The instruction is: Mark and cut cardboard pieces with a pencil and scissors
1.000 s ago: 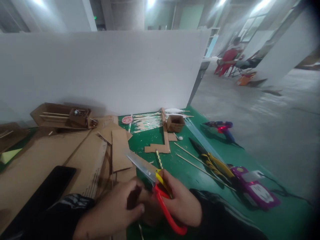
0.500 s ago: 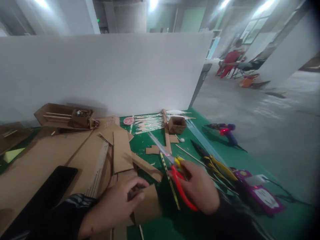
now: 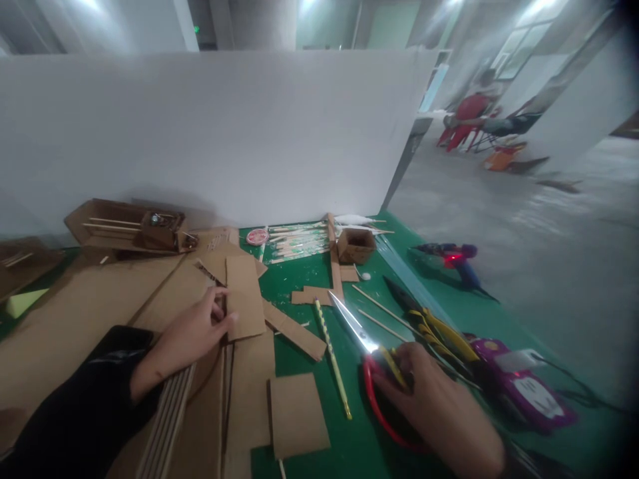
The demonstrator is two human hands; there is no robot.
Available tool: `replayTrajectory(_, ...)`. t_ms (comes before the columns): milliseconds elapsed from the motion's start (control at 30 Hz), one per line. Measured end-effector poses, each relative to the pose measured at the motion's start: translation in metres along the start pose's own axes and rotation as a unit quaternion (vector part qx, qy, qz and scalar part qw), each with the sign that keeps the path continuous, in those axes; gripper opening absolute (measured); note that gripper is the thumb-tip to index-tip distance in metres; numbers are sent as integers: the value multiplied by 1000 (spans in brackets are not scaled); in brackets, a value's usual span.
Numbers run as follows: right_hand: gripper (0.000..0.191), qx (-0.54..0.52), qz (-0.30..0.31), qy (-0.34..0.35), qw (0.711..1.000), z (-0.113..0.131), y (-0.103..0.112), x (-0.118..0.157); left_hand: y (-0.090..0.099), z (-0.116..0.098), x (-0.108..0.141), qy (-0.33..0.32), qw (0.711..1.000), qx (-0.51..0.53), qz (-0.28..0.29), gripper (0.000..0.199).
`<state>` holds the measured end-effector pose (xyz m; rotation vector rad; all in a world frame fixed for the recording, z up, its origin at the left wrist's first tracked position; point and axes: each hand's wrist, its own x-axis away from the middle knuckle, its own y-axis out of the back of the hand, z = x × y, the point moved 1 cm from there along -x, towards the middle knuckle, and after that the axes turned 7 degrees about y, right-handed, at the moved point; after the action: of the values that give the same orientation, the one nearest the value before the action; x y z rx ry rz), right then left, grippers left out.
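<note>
My left hand (image 3: 192, 336) reaches over the cardboard, its fingers curled at the left edge of a rectangular piece of cardboard (image 3: 244, 299), the thumb resting on its face. In my right hand (image 3: 434, 392) is a pair of scissors (image 3: 357, 329) with red and yellow handles; the blades look closed and point away to the upper left. Between the hands, a patterned pencil (image 3: 333, 359) lies on the green tabletop. A smaller square piece of cardboard (image 3: 299, 414) lies nearer me, left of the pencil. A narrow cardboard strip (image 3: 294, 329) rests beyond it.
A small cardboard box (image 3: 356, 246), wooden sticks (image 3: 299, 241) and a roll of tape (image 3: 257, 237) are at the back. Pliers (image 3: 439, 326), a purple power strip (image 3: 524, 392) and a glue gun (image 3: 452, 259) sit on the right. A cardboard model (image 3: 124, 226) stands back left.
My left hand has let go of the square cardboard, now lying on the table, and moved up and left to the rectangular piece. My right hand has shifted right and nearer me with the scissors.
</note>
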<state>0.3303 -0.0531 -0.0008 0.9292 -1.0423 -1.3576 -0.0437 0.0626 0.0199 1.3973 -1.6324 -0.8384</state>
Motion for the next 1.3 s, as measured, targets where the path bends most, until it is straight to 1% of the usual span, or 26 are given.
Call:
replayTrajectory(67,26,-16,-8,47,999,-1,2,3,-3,6,-6,-3,998,68,14,52)
replayTrajectory(133,23,-19,-16,84,996,0,6,4,-7,8,-8,-13,989,144,35,49)
replayTrajectory(200,23,-30,-29,108,993,6,11,3,-9,5,-4,-26,976,208,55,43)
replayTrajectory(267,23,-56,-21,135,989,16,14,0,-11,-4,5,-36,963,260,65,39)
replayTrajectory(367,22,-72,26,160,984,38,14,-8,-14,-22,25,-54,926,365,76,41)
replayTrajectory(433,18,-53,51,157,985,52,10,-14,-16,-34,39,-63,896,431,87,52)
replayTrajectory(467,17,-40,56,155,986,58,8,-17,-17,-39,46,-58,883,456,97,58)
replayTrajectory(533,19,-14,58,165,984,67,2,-22,-18,-46,56,-37,869,478,125,61)
replayTrajectory(600,35,16,57,194,979,72,-3,-26,-18,-51,62,-7,871,467,156,56)
replayTrajectory(667,52,45,62,218,973,75,-8,-28,-20,-52,66,19,872,457,173,53)
replayTrajectory(733,62,54,67,216,973,76,-10,-30,-23,-52,69,36,864,470,177,50)
replayTrajectory(767,61,43,63,209,975,76,-9,-31,-25,-52,70,43,857,482,178,48)
replayTrajectory(800,55,18,55,202,978,75,-8,-33,-27,-51,71,49,850,494,178,43)
replayTrajectory(867,38,-65,25,201,977,75,-2,-35,-32,-46,73,65,837,512,182,29)
replayTrajectory(900,33,-118,15,212,970,76,2,-35,-34,-44,74,73,831,520,183,21)
replayTrajectory(933,31,-172,17,230,958,76,5,-35,-36,-41,74,79,826,528,180,19)
replayTrajectory(1000,28,-246,45,267,931,79,9,-34,-39,-37,75,86,817,545,165,26)
replayTrajectory(1033,28,-260,65,276,923,81,10,-32,-39,-36,76,86,812,557,153,28)
replayTrajectory(1100,30,-251,104,281,920,84,7,-28,-36,-38,75,80,798,585,122,27)
replayTrajectory(1133,36,-235,121,284,922,86,4,-26,-34,-40,75,74,791,598,106,26)
replayTrajectory(1167,43,-216,137,294,921,87,0,-24,-32,-42,74,65,784,611,88,31)
replayTrajectory(1233,61,-177,152,332,914,90,-8,-19,-27,-45,72,42,779,623,49,54)
replayTrajectory(1267,70,-156,151,350,911,92,-12,-16,-25,-45,71,30,784,619,35,65)
replayTrajectory(1300,75,-138,146,361,911,93,-15,-13,-24,-44,71,17,794,606,29,70)
